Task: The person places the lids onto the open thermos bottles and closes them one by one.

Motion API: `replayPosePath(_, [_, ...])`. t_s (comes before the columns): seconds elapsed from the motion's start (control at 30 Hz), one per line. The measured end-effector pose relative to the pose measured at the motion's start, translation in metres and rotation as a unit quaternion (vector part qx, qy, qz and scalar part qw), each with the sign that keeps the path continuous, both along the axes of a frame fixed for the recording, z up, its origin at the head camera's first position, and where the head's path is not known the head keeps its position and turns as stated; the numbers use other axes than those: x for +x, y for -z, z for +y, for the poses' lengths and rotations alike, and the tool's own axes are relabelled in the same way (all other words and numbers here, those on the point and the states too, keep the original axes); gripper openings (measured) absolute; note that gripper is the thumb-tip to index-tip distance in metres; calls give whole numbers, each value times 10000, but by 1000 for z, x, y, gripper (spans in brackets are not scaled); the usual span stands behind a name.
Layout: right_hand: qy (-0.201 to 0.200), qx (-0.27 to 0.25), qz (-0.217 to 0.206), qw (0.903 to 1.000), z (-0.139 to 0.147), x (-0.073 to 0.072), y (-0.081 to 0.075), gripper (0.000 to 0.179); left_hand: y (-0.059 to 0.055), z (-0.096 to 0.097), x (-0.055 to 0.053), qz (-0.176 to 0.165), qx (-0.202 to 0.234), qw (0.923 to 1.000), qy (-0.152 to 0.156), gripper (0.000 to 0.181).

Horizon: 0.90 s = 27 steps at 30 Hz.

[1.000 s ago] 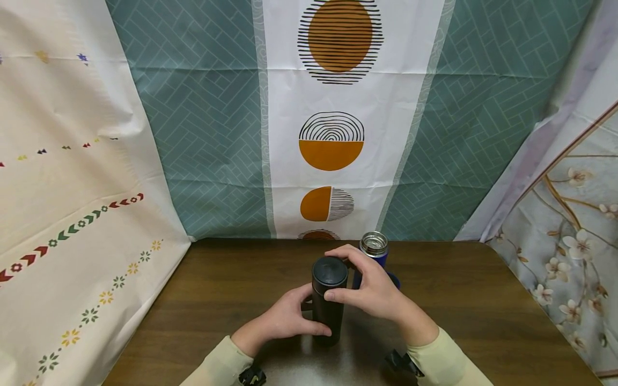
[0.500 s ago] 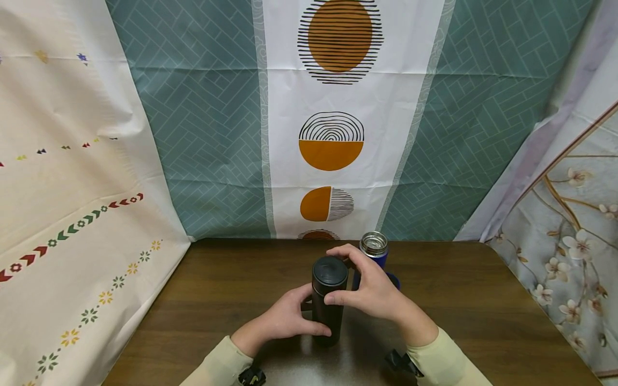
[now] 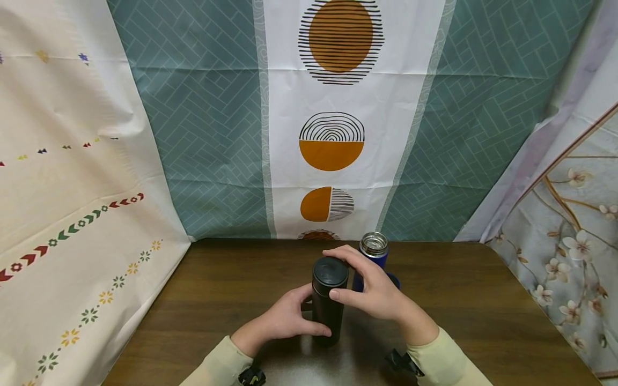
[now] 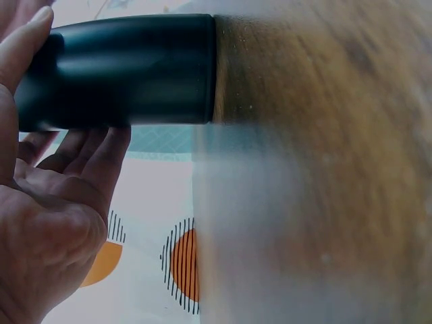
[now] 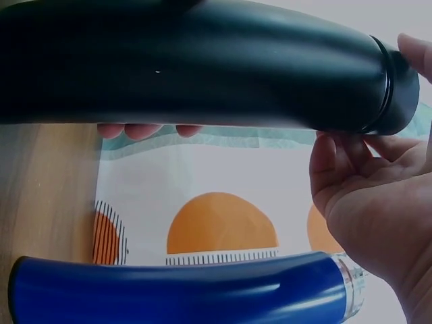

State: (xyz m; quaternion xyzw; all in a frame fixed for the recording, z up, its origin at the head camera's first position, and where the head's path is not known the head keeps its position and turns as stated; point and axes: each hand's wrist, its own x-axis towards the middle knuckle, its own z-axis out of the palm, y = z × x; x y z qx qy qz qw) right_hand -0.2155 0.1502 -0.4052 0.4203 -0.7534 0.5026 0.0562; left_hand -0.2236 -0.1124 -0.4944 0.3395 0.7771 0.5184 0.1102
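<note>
A black thermos flask (image 3: 328,316) stands upright on the wooden table in front of me. My left hand (image 3: 286,319) grips its body from the left, the thumb across the front and the fingers behind. Up at the top, my right hand (image 3: 375,287) holds the round black lid (image 3: 330,271) from the right. In the right wrist view, its thumb and fingers lie on opposite sides of the lid (image 5: 399,94), just past the seam. Behind that hand is a blue thermos flask (image 5: 182,290), upright and uncapped, its steel mouth (image 3: 374,244) showing.
A blue lid (image 3: 394,280) lies on the table beside the blue flask, partly hidden by my right hand. The brown tabletop (image 3: 232,279) reaches back to a patterned cloth (image 3: 222,177). More cloth hangs at the left and right sides.
My right hand has shifted slightly around the lid: the thumb has moved a little right and the fingertips a little left. The left hand and both flasks have stayed in place.
</note>
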Motion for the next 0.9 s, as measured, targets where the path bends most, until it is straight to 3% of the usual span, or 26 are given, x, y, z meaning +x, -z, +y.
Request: replayPosePath(0.9, [405, -178, 110, 9990, -1, -1, 2, 67, 0, 1, 0, -24, 98, 9999, 65, 74])
